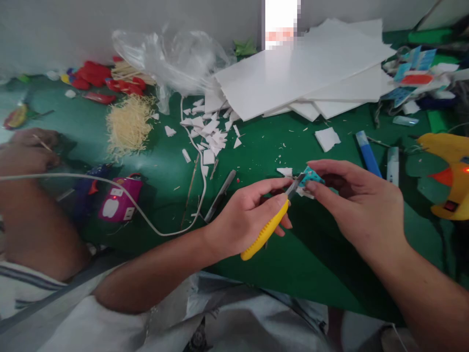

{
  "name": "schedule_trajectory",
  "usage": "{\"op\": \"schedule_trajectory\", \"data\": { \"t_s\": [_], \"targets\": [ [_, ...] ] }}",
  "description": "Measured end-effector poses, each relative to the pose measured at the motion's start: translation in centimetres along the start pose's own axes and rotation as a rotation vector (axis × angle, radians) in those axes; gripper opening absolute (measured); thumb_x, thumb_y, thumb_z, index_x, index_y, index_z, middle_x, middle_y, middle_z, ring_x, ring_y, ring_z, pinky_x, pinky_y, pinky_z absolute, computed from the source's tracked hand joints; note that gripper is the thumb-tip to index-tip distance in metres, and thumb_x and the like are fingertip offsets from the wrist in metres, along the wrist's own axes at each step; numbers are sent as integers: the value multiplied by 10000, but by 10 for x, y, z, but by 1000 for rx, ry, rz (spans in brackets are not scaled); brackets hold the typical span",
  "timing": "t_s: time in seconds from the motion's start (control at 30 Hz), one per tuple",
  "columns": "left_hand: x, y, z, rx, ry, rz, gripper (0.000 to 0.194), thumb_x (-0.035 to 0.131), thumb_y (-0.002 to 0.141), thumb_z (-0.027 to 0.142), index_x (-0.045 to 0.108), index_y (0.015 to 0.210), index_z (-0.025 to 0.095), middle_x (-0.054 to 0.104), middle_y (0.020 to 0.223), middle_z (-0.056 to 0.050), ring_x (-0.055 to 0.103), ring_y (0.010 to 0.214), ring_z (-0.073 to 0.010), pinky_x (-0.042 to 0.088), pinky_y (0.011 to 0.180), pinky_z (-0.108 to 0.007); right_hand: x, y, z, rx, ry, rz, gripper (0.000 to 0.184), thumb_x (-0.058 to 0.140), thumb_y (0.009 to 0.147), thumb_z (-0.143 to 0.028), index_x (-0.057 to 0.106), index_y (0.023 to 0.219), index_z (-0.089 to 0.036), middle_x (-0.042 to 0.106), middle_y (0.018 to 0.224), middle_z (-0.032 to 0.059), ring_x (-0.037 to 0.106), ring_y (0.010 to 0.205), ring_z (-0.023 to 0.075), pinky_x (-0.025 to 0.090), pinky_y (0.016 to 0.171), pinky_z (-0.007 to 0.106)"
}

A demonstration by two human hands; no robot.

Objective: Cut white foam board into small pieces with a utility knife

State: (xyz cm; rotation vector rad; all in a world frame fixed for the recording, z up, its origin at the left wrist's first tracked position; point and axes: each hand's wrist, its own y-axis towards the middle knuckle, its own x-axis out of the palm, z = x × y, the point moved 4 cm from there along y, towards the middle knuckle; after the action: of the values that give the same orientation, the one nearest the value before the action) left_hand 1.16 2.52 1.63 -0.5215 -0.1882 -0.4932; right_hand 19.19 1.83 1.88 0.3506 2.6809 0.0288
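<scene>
My left hand (249, 215) is closed round a yellow-handled craft knife (264, 233), its blade tip pointing up and right. The blade meets a small teal and white piece (310, 177) that my right hand (357, 205) pinches between thumb and fingertips. Both hands hover just above the green table (293, 264), near its front middle. A small white scrap (285, 171) lies just behind the knife tip.
White foam boards (304, 73) are stacked at the back, with cut white scraps (208, 132) beside them. A magenta device (119, 200) with a white cord (154, 227), a yellow glue gun (452, 176), a blue marker (367, 152) and straw-like shreds (126, 124) lie around. Another person's hand (27, 149) rests at the left.
</scene>
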Motion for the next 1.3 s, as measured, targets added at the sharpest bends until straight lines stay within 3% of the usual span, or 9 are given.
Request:
{"op": "schedule_trajectory", "data": {
  "t_s": [0.13, 0.4, 0.73, 1.3],
  "targets": [
    [1, 0, -1, -52, -44, 15, 455, 677, 906, 299, 650, 1318, 108, 660, 829, -7, 674, 643, -115, 595, 589, -228, -2, -1, -5, -95, -70, -16, 168, 749, 809, -242, 787, 970, -271, 785, 884, -7, 702, 688, 137, 626, 672, 279],
    [1, -2, -3, -72, -121, 0, 400, 644, 929, 236, 628, 1303, 94, 642, 833, 2, 678, 670, -113, 599, 586, -216, -2, -3, -5, -130, -109, 4, 200, 677, 855, -186, 792, 983, -287, 804, 940, -16, 743, 759, 137, 621, 699, 257],
    [1, -1, -3, -124, -180, -2, 365, 680, 914, 235, 651, 1257, 115, 656, 793, 3, 688, 669, -128, 608, 598, -236, -4, -7, -10, -295, -225, 12, 237, 625, 922, -178, 793, 1052, -283, 811, 1039, 2, 763, 920, 157, 615, 787, 267],
    [1, 0, -7, -153, -236, -13, 388, 761, 856, 275, 671, 1209, 141, 662, 858, -8, 702, 675, -140, 613, 597, -260, -5, -8, -8, -291, -342, 11, 214, 637, 941, -241, 800, 1056, -318, 807, 1069, 5, 764, 905, 173, 616, 756, 301]
  ]
}}
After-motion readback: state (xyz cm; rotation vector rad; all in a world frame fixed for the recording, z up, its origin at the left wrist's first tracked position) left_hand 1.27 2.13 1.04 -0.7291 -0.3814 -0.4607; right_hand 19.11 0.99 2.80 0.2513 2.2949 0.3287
